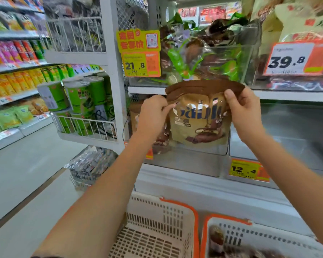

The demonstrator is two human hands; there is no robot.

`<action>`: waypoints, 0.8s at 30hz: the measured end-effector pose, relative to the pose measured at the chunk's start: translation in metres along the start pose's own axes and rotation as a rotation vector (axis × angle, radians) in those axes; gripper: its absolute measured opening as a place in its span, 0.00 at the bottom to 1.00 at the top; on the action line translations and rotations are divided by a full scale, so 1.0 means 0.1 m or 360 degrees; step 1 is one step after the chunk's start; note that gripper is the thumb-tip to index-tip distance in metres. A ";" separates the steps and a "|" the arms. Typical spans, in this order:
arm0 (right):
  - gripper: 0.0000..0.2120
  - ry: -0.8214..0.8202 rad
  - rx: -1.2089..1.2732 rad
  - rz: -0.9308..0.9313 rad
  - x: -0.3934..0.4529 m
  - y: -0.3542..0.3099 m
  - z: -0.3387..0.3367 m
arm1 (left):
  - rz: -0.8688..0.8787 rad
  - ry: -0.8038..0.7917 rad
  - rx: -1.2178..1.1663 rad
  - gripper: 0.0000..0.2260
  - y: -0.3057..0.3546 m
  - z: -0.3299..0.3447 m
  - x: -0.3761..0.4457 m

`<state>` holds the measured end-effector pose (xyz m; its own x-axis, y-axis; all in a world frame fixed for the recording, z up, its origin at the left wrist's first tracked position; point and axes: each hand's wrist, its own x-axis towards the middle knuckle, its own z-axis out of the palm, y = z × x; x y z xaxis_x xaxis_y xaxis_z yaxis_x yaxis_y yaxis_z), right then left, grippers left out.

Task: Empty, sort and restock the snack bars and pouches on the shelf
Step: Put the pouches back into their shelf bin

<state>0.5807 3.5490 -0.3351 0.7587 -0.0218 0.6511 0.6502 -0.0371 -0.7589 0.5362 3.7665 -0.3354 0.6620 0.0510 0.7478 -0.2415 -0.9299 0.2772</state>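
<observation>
Left hand [153, 112]: fingers curled, pinching the upper left edge of the pouch [199, 116]. Right hand [244, 110]: thumb in front, fingers behind, gripping the upper right corner of the same pouch. The pouch hangs upright between the two hands, brown top band uppermost, tan printed face toward the camera.

Behind the pouch, beyond both hands: a clear bin [185, 161] on the shelf [175, 183]. A second brown pouch [136, 116] stands in that bin, just behind and partly hidden by the left hand.

Above both hands: an upper clear bin [248, 58] filled with green and brown packets.

Up and left of the left hand: a yellow tag [141, 53] reading 21.8. Up and right of the right hand: a tag [294, 58] reading 39.8. Below the right hand, on the shelf edge: a tag [248, 170] reading 12.4.

Below the forearms: two white baskets with orange rims. The left basket [157, 229] lies under the left forearm. The right basket [259, 239] holds dark packets; their type cannot be determined.

Far left of the left hand: a wire rack [86, 127] with green cans.
</observation>
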 end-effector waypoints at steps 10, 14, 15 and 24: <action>0.08 -0.0531 -0.1039 0.0132 0.23 0.69 -0.21 | -0.0435 -0.0505 0.0119 0.21 -0.34 0.91 0.01; 0.09 -0.0351 -0.1075 0.0149 0.41 0.75 -0.13 | -0.0490 -0.0378 0.0045 0.21 -0.26 0.99 0.18; 0.07 -0.0246 -0.0998 0.0177 0.45 0.79 -0.10 | -0.0491 -0.0299 0.0024 0.19 -0.23 1.00 0.22; 0.17 -0.0399 -0.1147 0.0171 0.39 0.83 -0.10 | -0.0764 -0.0387 -0.0175 0.14 -0.27 1.11 0.04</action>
<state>0.6641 3.5348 -0.3730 0.8586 0.1620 0.4864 0.4506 -0.6912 -0.5651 0.6242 3.7516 -0.4065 0.8577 0.3625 0.3646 0.0640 -0.7789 0.6239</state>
